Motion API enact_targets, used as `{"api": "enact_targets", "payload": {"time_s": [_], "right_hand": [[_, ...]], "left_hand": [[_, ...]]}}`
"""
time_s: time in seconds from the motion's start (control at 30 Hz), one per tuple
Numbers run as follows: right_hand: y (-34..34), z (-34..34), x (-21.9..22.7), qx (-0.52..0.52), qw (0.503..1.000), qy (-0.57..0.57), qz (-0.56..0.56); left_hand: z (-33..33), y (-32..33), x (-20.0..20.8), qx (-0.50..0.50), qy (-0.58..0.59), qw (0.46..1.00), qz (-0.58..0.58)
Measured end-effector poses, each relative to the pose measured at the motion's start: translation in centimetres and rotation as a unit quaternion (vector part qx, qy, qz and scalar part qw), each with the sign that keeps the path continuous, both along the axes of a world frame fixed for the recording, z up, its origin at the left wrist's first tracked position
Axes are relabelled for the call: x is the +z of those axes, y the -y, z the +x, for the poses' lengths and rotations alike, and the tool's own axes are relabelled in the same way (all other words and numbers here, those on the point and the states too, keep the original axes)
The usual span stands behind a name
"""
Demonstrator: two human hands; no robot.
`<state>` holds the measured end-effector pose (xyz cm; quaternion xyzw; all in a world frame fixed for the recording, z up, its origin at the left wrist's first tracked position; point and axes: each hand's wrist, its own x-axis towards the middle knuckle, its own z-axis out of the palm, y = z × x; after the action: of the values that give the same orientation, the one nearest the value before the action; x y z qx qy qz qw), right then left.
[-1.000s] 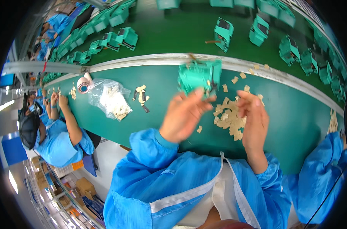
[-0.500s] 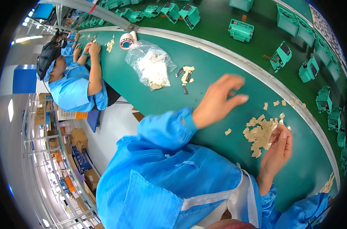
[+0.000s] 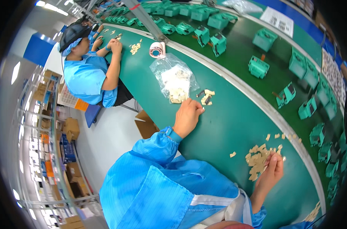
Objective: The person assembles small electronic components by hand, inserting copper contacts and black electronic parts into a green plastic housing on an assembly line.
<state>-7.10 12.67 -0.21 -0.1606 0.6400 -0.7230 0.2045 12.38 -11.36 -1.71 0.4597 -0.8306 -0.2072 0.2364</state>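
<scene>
My left hand [image 3: 188, 117] is over the green work surface [image 3: 215, 131], its fingers drawn together; whatever they pinch is hidden. Just past its fingertips lies a small cluster of black and beige pieces [image 3: 207, 98]. A clear plastic bag [image 3: 175, 78] of beige pieces rests beside that hand, on its far side. To the right, my right hand [image 3: 271, 173] has thumb and fingers closed at the edge of a loose heap of small flat beige pieces [image 3: 256, 160]. What sits in that pinch is too small to make out. One stray beige piece [image 3: 233, 154] lies left of the heap.
A white tape roll [image 3: 157, 50] stands beyond the bag. Past the pale metal rail [image 3: 234, 82], green plastic housings [image 3: 258, 67] stand on a darker green surface. A co-worker in blue [image 3: 87, 76] works at far left. A cardboard box [image 3: 146, 125] is below the table edge.
My left hand has moved left and down to the black and beige cluster, its fingers drawing together. My right hand stays at the heap. The whole view has shifted and turned.
</scene>
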Motion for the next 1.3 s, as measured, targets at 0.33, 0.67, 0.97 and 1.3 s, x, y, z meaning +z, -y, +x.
{"api": "enact_targets", "payload": {"time_s": [0.33,0.67,0.97,1.3], "right_hand": [[1.3,0.7,1.2,-0.001,0.999,-0.037,0.023],[0.3,1.1,0.9,0.024,0.998,-0.036,0.048],[-0.1,1.0,0.4,0.018,0.998,-0.056,-0.029],[0.1,1.1,7.4,0.14,0.977,0.13,-0.091]], "left_hand": [[0.8,-1.4,-0.3,-0.002,-0.022,0.993,-0.112],[1.5,-2.0,-1.1,-0.023,-0.039,0.991,-0.122],[-0.3,-2.7,1.5,-0.125,-0.119,0.981,-0.09],[-8.9,-9.0,8.6,-0.325,-0.433,0.704,0.46]]}}
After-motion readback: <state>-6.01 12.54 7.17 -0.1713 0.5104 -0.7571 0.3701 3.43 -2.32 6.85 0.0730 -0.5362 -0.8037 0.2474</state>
